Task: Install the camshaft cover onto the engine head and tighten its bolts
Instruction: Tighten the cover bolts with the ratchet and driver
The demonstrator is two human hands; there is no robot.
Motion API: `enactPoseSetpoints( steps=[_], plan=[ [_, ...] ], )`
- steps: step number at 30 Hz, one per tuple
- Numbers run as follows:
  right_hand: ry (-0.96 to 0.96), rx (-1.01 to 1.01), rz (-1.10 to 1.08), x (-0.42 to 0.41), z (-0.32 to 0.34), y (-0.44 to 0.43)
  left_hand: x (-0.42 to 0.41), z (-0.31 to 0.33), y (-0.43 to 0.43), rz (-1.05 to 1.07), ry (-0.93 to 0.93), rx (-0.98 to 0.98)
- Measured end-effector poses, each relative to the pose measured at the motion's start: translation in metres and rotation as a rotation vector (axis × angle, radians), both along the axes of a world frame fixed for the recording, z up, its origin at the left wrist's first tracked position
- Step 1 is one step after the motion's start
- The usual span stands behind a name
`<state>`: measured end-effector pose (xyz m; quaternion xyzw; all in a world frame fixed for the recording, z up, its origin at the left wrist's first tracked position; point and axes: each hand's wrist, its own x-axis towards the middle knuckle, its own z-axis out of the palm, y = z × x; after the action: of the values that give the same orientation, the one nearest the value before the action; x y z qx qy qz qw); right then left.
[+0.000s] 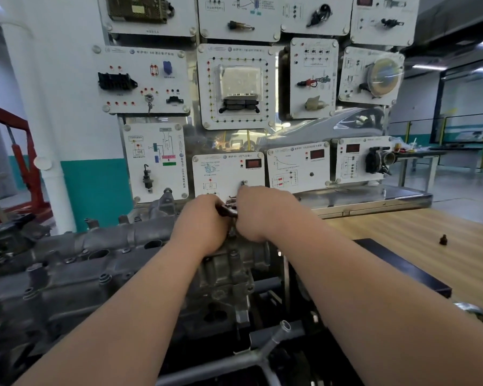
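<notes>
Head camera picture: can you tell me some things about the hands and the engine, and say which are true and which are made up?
1. The left hand and the right hand meet at a dark tool over the engine cover. True.
2. The left hand lifts a bolt high in the air. False: it grips the tool, low over the engine cover.
3. A small dark piece stands alone on the wooden table. True.
4. The board behind the engine is bare. False: white panels with parts cover it.
</notes>
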<state>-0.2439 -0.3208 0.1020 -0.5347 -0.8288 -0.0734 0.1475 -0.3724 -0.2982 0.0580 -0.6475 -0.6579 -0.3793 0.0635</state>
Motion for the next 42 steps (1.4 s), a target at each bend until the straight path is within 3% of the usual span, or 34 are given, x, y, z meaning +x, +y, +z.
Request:
enactPoseSetpoints(
  steps=[4,7,11,13,17,20,23,29,31,35,39,42],
  plan=[
    [0.339,0.066,0.095,0.029,-0.006,0.005,0.022,0.003,-0.017,-0.140,-0.140,0.277],
    [0.655,-0.076,0.144,0.077,-0.019,-0.009,0.072,0.002,-0.030,-0.202,-0.056,0.318],
    [1.421,-0.646,0.194,0.169,-0.055,-0.039,0.166,-0.015,-0.049,-0.478,0.109,0.179],
    [1.637,-0.699,0.151,0.219,-0.073,-0.051,0.216,-0.024,-0.058,-0.580,0.168,0.078],
    [1.888,-0.667,0.109,0.310,-0.099,-0.082,0.316,-0.044,-0.076,-0.717,0.135,-0.042],
    [1.969,-0.628,0.075,0.368,-0.111,-0.108,0.376,-0.058,-0.088,-0.671,0.271,-0.010],
    [1.926,-0.554,-0.042,0.412,-0.120,-0.121,0.422,-0.075,-0.094,-0.641,0.376,0.062],
    [1.943,-0.408,-0.142,0.467,-0.140,-0.119,0.492,-0.097,-0.097,-0.611,0.253,0.099],
    [2.010,-0.375,-0.140,0.486,-0.147,-0.120,0.510,-0.102,-0.093,-0.618,0.188,0.015],
    [2.217,-0.220,-0.210,0.524,-0.158,-0.120,0.531,-0.125,-0.071,-0.502,0.109,-0.352],
    [2.075,-0.105,-0.478,0.533,-0.174,-0.110,0.561,-0.153,-0.048,-0.529,0.350,-0.434],
    [1.927,-0.053,-0.553,0.529,-0.181,-0.104,0.577,-0.159,-0.033,-0.565,0.362,-0.495]
  ],
)
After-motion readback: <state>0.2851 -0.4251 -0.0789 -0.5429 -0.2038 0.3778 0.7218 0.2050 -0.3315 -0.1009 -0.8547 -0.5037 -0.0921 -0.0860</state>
